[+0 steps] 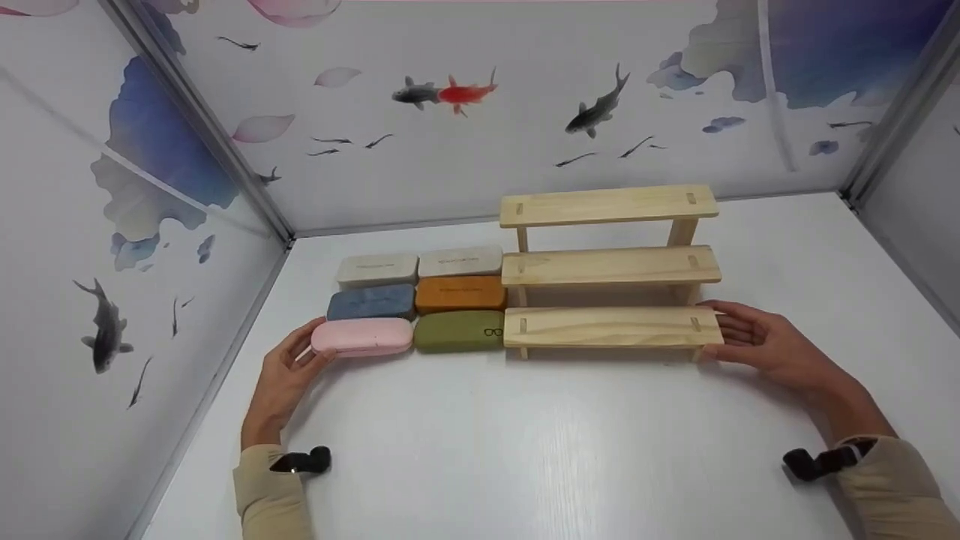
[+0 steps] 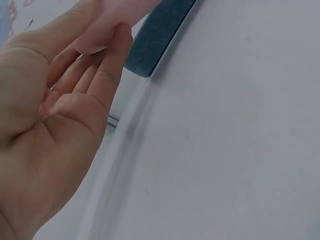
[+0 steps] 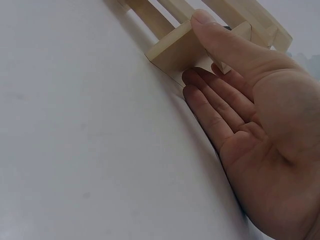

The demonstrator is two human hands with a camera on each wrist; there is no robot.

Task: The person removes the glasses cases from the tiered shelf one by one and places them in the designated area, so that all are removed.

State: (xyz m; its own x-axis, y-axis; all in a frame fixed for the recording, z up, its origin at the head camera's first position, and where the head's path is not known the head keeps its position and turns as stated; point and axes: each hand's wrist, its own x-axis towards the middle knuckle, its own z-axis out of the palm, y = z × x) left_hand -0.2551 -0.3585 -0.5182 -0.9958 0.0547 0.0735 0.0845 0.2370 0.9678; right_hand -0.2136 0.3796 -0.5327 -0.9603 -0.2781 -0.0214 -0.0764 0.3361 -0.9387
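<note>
In the head view my left hand (image 1: pixel 289 371) pinches the left end of a pink glasses case (image 1: pixel 364 335), thumb in front and fingers behind. The left wrist view shows the pink case's rounded end (image 2: pixel 97 37) between thumb and fingers. Across the table, my right hand (image 1: pixel 780 349) grips the right end of a three-tier wooden rack (image 1: pixel 615 328) at its lowest tier. Its thumb lies at the front, its other fingers behind and under the board. A green case (image 1: pixel 454 332) lies between the pink case and the rack's left end, close against both.
Behind the front cases lie a blue case (image 1: pixel 371 301), an orange-brown case (image 1: pixel 461 293) and two whitish cases (image 1: pixel 377 269), in two columns. The rack's upper tiers (image 1: pixel 609 204) step up toward the back. Panels with painted fish (image 1: pixel 596 109) enclose the white table (image 1: pixel 525 442).
</note>
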